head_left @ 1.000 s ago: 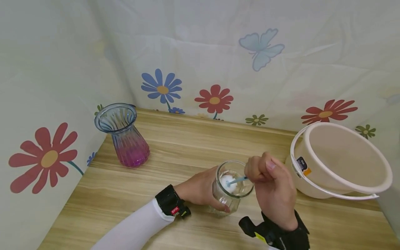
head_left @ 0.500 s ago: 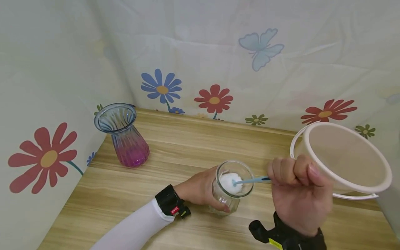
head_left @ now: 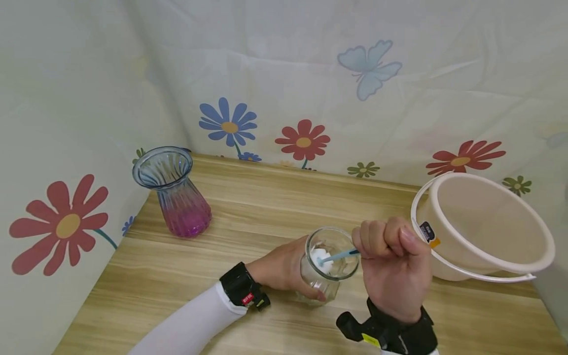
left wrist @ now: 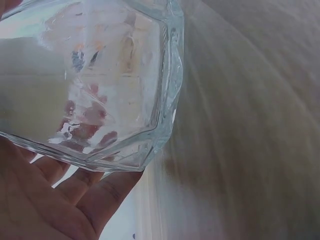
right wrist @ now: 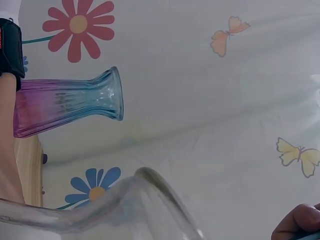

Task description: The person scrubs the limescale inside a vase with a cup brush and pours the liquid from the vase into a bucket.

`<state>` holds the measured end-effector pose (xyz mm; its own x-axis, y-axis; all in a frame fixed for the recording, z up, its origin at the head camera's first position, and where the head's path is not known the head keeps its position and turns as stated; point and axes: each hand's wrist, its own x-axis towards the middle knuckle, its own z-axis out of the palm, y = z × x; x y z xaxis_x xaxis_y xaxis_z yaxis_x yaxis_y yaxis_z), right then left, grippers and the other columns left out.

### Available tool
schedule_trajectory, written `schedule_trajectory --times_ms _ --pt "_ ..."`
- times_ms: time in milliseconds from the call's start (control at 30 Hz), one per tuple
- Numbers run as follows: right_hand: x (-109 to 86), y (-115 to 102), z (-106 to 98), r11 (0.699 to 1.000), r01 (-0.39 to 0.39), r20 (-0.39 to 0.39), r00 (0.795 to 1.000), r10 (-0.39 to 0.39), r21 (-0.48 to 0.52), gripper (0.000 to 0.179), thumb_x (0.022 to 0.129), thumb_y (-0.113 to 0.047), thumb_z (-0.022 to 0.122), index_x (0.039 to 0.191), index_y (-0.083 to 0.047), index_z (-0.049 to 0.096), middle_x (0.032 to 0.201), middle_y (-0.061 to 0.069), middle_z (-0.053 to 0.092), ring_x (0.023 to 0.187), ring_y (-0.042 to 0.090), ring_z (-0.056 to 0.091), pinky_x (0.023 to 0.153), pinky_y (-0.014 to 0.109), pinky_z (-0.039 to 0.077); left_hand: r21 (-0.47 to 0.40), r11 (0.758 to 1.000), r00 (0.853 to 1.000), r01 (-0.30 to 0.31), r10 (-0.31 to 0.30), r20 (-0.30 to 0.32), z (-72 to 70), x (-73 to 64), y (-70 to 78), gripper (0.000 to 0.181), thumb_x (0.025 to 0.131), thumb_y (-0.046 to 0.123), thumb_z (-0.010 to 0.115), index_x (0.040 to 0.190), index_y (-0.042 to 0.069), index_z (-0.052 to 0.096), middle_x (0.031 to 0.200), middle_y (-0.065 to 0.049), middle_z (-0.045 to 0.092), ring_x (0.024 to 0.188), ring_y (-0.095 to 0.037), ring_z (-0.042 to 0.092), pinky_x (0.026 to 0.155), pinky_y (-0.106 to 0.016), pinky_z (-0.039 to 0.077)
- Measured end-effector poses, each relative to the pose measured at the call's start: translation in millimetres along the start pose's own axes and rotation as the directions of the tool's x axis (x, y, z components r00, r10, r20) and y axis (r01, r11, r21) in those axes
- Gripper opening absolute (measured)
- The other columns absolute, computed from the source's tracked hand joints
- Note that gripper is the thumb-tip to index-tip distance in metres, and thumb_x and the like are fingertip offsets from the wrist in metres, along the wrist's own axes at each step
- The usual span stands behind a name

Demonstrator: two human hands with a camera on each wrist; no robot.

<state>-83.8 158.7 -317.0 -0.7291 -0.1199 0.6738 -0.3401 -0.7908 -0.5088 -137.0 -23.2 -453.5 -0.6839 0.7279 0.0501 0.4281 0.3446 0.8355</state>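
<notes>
My left hand (head_left: 281, 268) grips a clear faceted glass jar (head_left: 329, 288) from its left side, fingers wrapped round it. Its fingers and the thick glass base fill the left wrist view. Inside the jar's mouth sits the white sponge head (head_left: 321, 260) of a cup brush with a light blue handle (head_left: 339, 255). My right hand (head_left: 395, 266) holds that handle in a fist to the right of the rim. The handle's far end is hidden in the fist. In the right wrist view the jar's rim (right wrist: 155, 177) shows below, with only part of my right hand (right wrist: 300, 220).
A blue-to-pink ribbed glass vase (head_left: 177, 197) stands upright at the back left. On the right is a beige bucket (head_left: 443, 236), its white handle lowered to the side, near my right hand. Flower-printed cloth (head_left: 275, 64) rises behind the wooden table (head_left: 248, 197).
The brush handle swung right with my right hand, then came back left. The sponge head shifted right in the jar and back again. My left hand and the jar stayed in place.
</notes>
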Motion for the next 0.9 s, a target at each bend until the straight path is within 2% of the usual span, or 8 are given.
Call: schedule_trajectory --times_ms 300,533,667,900 --pt "-5.3 16.9 2.1 0.988 -0.059 -0.016 0.998 0.058 -0.14 0.032 0.099 -0.001 0.006 0.073 -0.009 0.023 0.066 0.0 0.021 0.059 0.014 0.023 0.059 0.031 0.016 0.005 0.999 0.999 0.047 -0.047 0.007 -0.4 -0.1 0.4 0.095 0.062 0.058 0.096 0.139 0.031 0.046 0.126 0.015 0.057 0.108 -0.005 0.059 0.089 -0.022 0.051" --pt "-7.6 25.7 4.7 0.964 -0.089 -0.019 0.996 0.087 -0.25 0.033 0.099 0.003 0.005 0.075 -0.008 0.024 0.068 0.001 0.021 0.061 0.016 0.024 0.061 0.034 0.017 0.02 0.999 1.0 0.026 -0.026 0.01 -1.3 0.5 1.3 0.101 0.062 0.058 0.096 0.143 0.031 0.042 0.131 0.015 0.056 0.111 -0.004 0.059 0.093 -0.022 0.051" --pt "-8.0 24.9 6.3 0.92 -0.171 -0.005 0.984 0.181 -0.352 0.032 0.102 0.003 0.009 0.077 -0.007 0.026 0.071 0.002 0.024 0.065 0.019 0.029 0.067 0.035 0.021 0.022 1.0 1.0 0.004 -0.004 0.02 -1.9 1.5 0.8 0.1 0.063 0.058 0.095 0.143 0.034 0.04 0.131 0.016 0.054 0.112 -0.005 0.058 0.094 -0.022 0.05" --pt "-8.2 21.2 12.6 0.829 -0.281 0.063 0.933 0.354 -0.484 0.029 0.104 0.007 0.015 0.081 -0.004 0.029 0.077 0.005 0.028 0.071 0.023 0.031 0.069 0.034 0.026 0.053 0.998 1.0 -0.029 0.028 0.005 -0.1 3.2 -1.4 0.09 0.063 0.053 0.097 0.131 0.031 0.044 0.121 0.014 0.054 0.105 -0.004 0.057 0.088 -0.019 0.051"
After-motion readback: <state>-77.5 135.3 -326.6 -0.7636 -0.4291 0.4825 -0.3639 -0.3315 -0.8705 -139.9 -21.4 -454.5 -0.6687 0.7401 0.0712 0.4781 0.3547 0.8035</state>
